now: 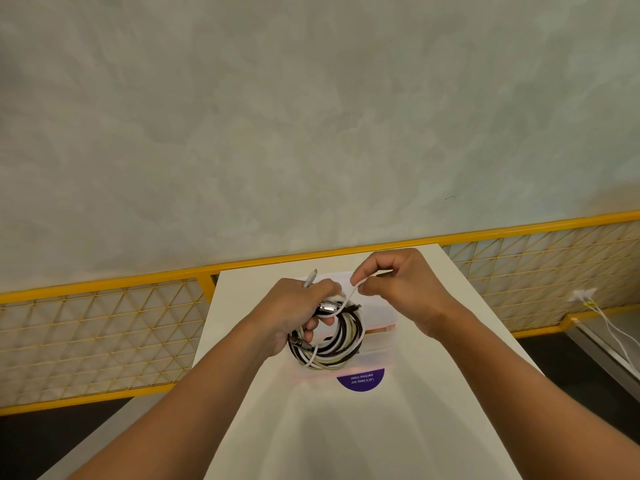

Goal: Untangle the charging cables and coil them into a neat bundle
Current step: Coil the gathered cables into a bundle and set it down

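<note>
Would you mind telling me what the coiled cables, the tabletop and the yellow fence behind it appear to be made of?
Coiled cables: flexible plastic or rubber jackets, black, white and cream, matte; weave too blurred to tell. Tabletop: smooth white laminate or painted board, with an even, soft sheen. Yellow fence: probably painted metal, given its thin mesh and rigid frame.

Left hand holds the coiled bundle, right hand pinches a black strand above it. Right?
No: the strand the right hand pinches is white, not black, per the head view. The left hand does hold the coiled bundle.
</note>
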Motion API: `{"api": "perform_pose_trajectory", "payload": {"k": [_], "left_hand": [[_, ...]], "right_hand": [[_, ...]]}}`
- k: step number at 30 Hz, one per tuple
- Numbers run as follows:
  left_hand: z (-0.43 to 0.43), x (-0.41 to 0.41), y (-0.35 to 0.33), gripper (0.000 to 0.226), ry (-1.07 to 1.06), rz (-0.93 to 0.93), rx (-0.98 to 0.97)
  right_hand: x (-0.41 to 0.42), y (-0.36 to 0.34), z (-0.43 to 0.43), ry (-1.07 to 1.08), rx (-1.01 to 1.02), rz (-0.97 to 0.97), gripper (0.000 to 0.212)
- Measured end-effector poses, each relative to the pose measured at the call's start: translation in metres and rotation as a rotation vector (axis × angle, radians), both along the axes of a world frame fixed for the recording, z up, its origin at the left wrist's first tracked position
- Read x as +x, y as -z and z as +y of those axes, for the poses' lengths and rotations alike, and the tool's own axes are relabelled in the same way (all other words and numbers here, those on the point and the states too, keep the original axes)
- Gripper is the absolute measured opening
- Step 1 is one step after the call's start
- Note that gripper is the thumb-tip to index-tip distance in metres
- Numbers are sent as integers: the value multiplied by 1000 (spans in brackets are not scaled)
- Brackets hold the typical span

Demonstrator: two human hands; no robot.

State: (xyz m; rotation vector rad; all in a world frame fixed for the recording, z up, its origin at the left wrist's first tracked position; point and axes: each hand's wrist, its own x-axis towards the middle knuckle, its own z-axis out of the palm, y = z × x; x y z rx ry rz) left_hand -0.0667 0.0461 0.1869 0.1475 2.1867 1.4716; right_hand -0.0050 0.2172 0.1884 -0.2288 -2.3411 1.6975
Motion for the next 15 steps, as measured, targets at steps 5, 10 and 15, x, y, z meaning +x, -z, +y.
{"api": "perform_pose_trajectory", "payload": {"k": [5, 10, 15], "left_hand": [[2, -3, 8, 31, -135, -32, 115], [6, 0, 18, 30, -180, -116, 141], [6, 2, 19, 29, -139, -186, 158]], "right_hand": [[-8, 5, -2, 72, -73, -362, 9], [0, 10, -7, -94, -190, -639, 25], [-3, 26, -6, -71, -360, -568, 34]]}}
